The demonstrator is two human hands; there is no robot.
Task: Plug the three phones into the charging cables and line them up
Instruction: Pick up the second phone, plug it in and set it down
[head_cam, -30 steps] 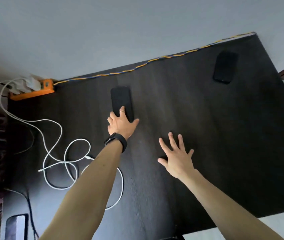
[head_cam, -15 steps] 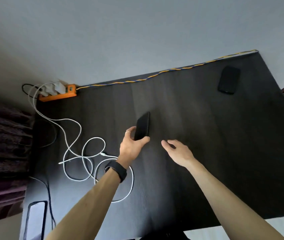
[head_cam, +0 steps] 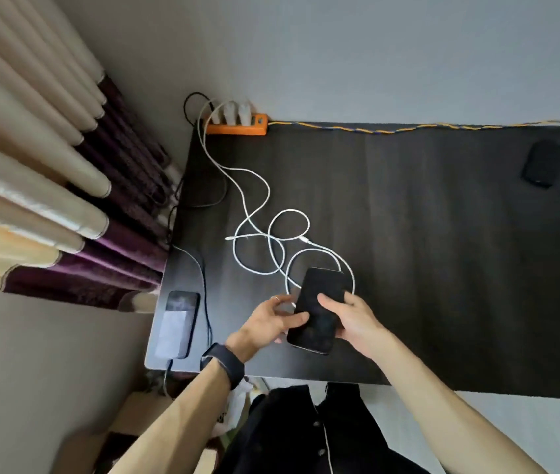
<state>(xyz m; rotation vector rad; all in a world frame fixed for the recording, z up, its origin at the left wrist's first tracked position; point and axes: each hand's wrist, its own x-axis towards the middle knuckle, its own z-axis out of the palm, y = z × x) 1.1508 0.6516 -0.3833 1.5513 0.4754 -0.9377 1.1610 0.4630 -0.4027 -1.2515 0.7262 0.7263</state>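
Note:
Both hands hold a black phone (head_cam: pixel 317 311) just above the near edge of the dark table (head_cam: pixel 442 251). My left hand (head_cam: pixel 271 323) grips its left side with the thumb on the screen. My right hand (head_cam: pixel 353 319) grips its right side. White charging cables (head_cam: pixel 271 241) lie tangled on the table right behind it, with two loose plug ends showing. A second phone (head_cam: pixel 179 323) lies at the table's near left corner with a dark cable at its near end. A third dark phone (head_cam: pixel 542 164) lies flat at the far right.
An orange power strip (head_cam: pixel 237 126) with white chargers sits at the table's far left corner against the wall. A yellow-blue braided cord (head_cam: pixel 408 129) runs along the back edge. Curtains (head_cam: pixel 49 183) hang left of the table. A black cable (head_cam: pixel 206 302) trails beside the left phone.
My left hand lifted the phone off the table and brought it toward me. My right hand joined and now grips it too. My head turned left, bringing the curtains and corner phone into view.

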